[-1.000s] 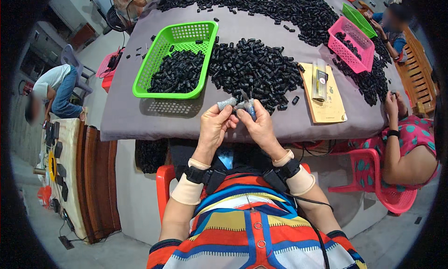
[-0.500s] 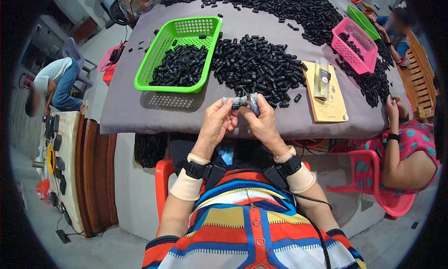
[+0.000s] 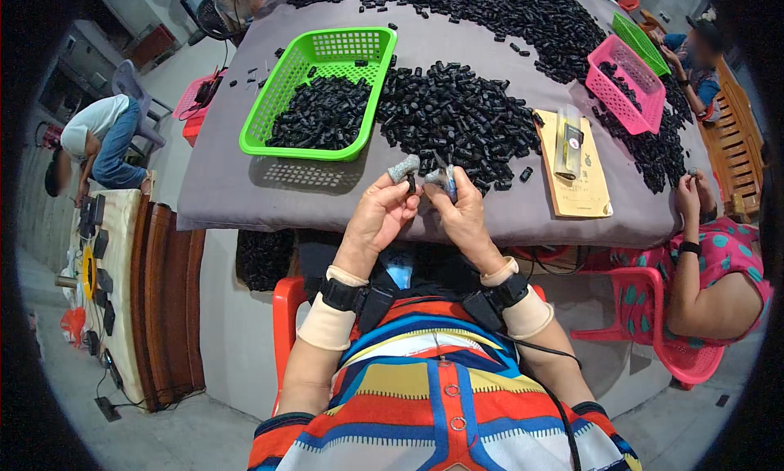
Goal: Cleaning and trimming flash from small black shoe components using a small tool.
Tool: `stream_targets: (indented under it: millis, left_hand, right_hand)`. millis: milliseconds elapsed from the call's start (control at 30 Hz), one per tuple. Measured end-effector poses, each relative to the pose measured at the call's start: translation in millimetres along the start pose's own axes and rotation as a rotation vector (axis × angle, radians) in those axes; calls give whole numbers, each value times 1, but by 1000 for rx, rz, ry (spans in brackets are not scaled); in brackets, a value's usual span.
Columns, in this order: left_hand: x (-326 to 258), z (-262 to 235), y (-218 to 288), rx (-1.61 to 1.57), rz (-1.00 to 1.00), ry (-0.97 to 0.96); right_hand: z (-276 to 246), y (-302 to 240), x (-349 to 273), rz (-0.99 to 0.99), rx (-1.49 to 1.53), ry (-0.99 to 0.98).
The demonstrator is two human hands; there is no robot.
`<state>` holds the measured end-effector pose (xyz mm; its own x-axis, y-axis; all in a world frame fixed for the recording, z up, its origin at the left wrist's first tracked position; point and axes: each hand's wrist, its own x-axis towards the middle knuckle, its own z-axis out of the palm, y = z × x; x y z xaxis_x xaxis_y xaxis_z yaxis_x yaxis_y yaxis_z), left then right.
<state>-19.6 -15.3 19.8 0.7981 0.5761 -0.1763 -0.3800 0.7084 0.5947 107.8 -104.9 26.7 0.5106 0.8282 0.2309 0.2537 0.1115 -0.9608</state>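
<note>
Over the table's near edge my two hands are close together, a small gap between their fingertips. My left hand (image 3: 374, 216) is closed, pinching a small black cylindrical piece (image 3: 412, 183); a grey wrapping (image 3: 403, 169) covers one fingertip. My right hand (image 3: 465, 224) is closed around a small tool with a bluish part (image 3: 452, 185) and a thin dark tip; its exact kind is too small to make out. Grey wrapping also shows on a right fingertip. Just beyond lies a heap of black cylindrical pieces (image 3: 457, 116).
A green basket (image 3: 255, 132) of black pieces stands left of the heap. To the right lie a yellowish booklet (image 3: 584, 200) and a clear case (image 3: 567, 148). Farther right is a pink basket (image 3: 647, 116). Another person's hands (image 3: 692, 195) work at the right edge.
My hands have drawn slightly apart at the fingertips. The left fingers have tilted upward, and the black piece now shows below the grey wrapping. The view has shifted slightly.
</note>
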Motion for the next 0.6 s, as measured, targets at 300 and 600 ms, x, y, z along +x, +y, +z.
stream_targets:
  millis: [300,600]
  left_hand:
    - [-2,0,1,-80,10,56]
    - [0,-5,-1,-61,31,-12]
  right_hand:
    - [-13,-2,0,170,219,-60]
    - [-4,-2,4,92,174,-125]
